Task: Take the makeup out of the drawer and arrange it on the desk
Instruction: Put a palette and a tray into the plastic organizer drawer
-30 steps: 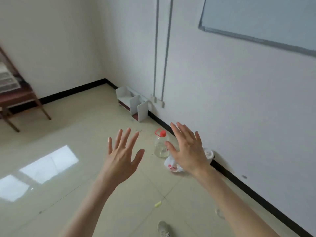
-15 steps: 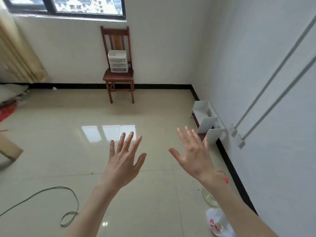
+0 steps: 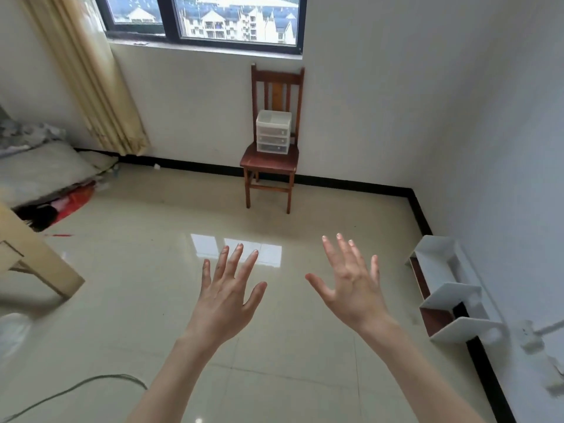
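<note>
A small translucent white drawer unit with three drawers stands on the seat of a brown wooden chair against the far wall under the window. All its drawers look closed; their contents cannot be made out. My left hand and my right hand are raised in front of me with fingers spread, holding nothing, well short of the chair. The corner of a light wooden desk shows at the left edge.
A white shelf unit lies on the floor along the right wall. A grey cable curls over the tiles at lower left. Bedding and a red bag lie at the left, beside a beige curtain.
The view has swung left from the right wall to the far wall, bringing the chair and drawer unit toward the centre. Both hands stay raised and spread.
</note>
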